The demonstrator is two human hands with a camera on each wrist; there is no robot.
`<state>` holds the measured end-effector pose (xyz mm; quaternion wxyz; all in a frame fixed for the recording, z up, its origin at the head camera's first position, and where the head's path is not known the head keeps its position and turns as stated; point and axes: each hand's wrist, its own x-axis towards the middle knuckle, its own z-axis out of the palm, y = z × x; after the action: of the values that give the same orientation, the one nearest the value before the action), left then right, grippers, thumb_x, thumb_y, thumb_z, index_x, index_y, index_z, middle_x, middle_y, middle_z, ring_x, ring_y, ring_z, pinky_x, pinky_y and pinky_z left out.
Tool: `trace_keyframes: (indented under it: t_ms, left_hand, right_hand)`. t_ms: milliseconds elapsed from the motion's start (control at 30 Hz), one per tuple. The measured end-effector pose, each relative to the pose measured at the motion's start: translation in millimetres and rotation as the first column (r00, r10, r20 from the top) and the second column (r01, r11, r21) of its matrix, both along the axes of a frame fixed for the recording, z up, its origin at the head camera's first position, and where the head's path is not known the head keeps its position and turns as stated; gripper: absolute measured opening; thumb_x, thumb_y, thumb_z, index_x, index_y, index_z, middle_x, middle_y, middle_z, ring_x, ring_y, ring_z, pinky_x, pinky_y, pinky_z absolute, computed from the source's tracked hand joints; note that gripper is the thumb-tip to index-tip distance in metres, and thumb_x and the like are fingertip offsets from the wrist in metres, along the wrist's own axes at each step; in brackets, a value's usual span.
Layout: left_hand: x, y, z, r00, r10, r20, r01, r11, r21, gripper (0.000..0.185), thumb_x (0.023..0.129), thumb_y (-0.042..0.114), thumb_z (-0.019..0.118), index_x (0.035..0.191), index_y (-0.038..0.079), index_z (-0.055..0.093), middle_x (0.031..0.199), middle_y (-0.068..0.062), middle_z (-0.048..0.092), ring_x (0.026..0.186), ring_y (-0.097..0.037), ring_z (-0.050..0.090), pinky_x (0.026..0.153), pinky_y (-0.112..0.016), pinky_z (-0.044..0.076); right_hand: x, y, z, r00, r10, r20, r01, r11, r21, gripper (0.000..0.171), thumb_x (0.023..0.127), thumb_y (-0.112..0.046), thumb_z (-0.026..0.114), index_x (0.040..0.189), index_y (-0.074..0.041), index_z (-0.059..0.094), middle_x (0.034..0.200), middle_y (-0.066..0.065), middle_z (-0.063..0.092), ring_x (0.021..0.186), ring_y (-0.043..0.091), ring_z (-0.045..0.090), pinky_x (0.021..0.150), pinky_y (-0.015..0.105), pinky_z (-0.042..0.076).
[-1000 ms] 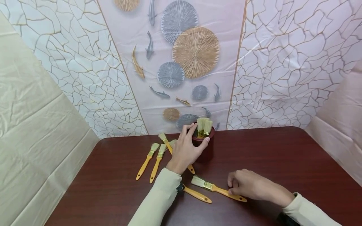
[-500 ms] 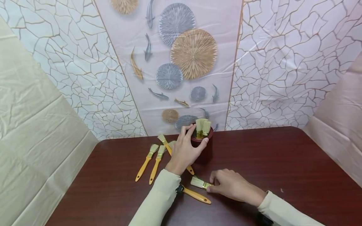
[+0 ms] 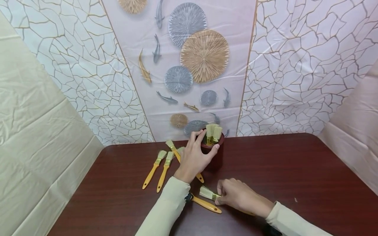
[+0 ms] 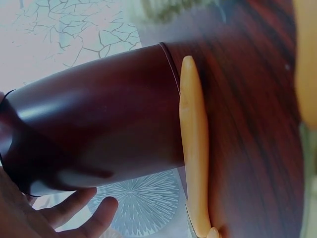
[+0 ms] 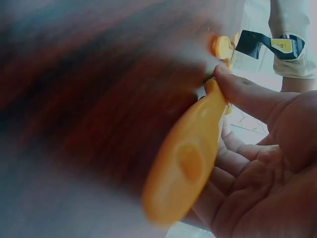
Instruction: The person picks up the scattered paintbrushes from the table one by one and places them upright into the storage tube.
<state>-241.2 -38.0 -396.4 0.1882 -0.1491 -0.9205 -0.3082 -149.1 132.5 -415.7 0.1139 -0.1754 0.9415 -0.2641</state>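
Note:
My left hand (image 3: 193,157) grips the rim of a dark red-brown cylindrical cup (image 3: 215,157), thumb on the near side and fingers on the left. Light bristles of paintbrushes (image 3: 214,132) stick up out of the cup. On the table in front, my right hand (image 3: 240,195) pinches a yellow-handled paintbrush (image 3: 206,192) around its metal band, bristles pointing left; the hand covers most of the handle in the head view. From the right wrist, that handle's holed end (image 5: 178,173) extends toward the camera, with the thumb along its upper part.
Several more paintbrushes (image 3: 153,170) lie left of the cup, partly behind the left hand. Another paintbrush (image 3: 206,205) pokes out from under the left wrist. A yellow handle (image 4: 194,144) lies close by the cup's base. A patterned cloth backdrop (image 3: 192,82) stands behind the table (image 3: 280,164).
My right hand has slid left from near the brush's handle end to its metal band and now pinches it there. My left hand stays on the cup.

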Motion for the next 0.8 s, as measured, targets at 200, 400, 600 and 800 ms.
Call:
trace_keyframes:
  t_ms: [200, 400, 600, 800]
  left_hand:
    - [-0.5, 0.2, -0.7, 1.0, 0.001, -0.006, -0.001, 1.0, -0.005, 0.083, 0.096, 0.076, 0.053, 0.162, 0.026, 0.046, 0.153, 0.004, 0.047, 0.086, -0.019, 0.059, 0.051, -0.03, 0.04]
    - [-0.4, -0.2, 1.8, 1.0, -0.006, 0.006, 0.006, 1.0, 0.001, 0.084, 0.095, 0.078, 0.052, 0.162, 0.028, 0.045, 0.154, 0.005, 0.046, 0.093, -0.021, 0.061, 0.054, -0.03, 0.041]
    - [-1.1, -2.0, 2.8, 0.999, -0.035, 0.02, 0.035, 0.999, 0.021, 0.085, 0.096, 0.079, 0.05, 0.164, 0.028, 0.042, 0.158, 0.004, 0.041, 0.111, -0.024, 0.063, 0.067, -0.036, 0.05]
    - [-0.7, -1.3, -0.7, 0.998, -0.037, 0.042, 0.035, 0.998, 0.056, 0.092, 0.095, 0.078, 0.053, 0.167, 0.023, 0.035, 0.169, 0.004, 0.03, 0.132, -0.032, 0.06, 0.09, -0.051, 0.055]
  right_hand:
    - [-0.6, 9.2, -1.3, 0.995, 0.103, -0.001, -0.103, 0.993, -0.065, 0.024, 0.085, -0.027, 0.089, 0.089, -0.019, 0.067, 0.072, -0.013, 0.061, 0.064, 0.007, 0.053, 0.063, 0.032, 0.045]
    - [4.7, 27.9, 10.6, 0.98, 0.194, -0.041, -0.198, 0.963, -0.183, 0.022, 0.086, -0.026, 0.087, 0.087, -0.022, 0.066, 0.076, -0.015, 0.058, 0.068, 0.0, 0.05, 0.065, 0.026, 0.044]
    - [9.6, 44.4, 34.5, 0.984, 0.179, -0.026, -0.179, 0.945, -0.272, 0.017, 0.09, -0.023, 0.084, 0.089, -0.02, 0.067, 0.077, -0.013, 0.061, 0.071, 0.001, 0.053, 0.064, 0.025, 0.046]
    - [10.8, 60.7, 61.6, 0.984, 0.15, -0.092, -0.172, 0.93, -0.325, 0.015, 0.093, -0.028, 0.081, 0.093, -0.02, 0.068, 0.082, -0.009, 0.066, 0.076, 0.006, 0.061, 0.067, 0.027, 0.053]
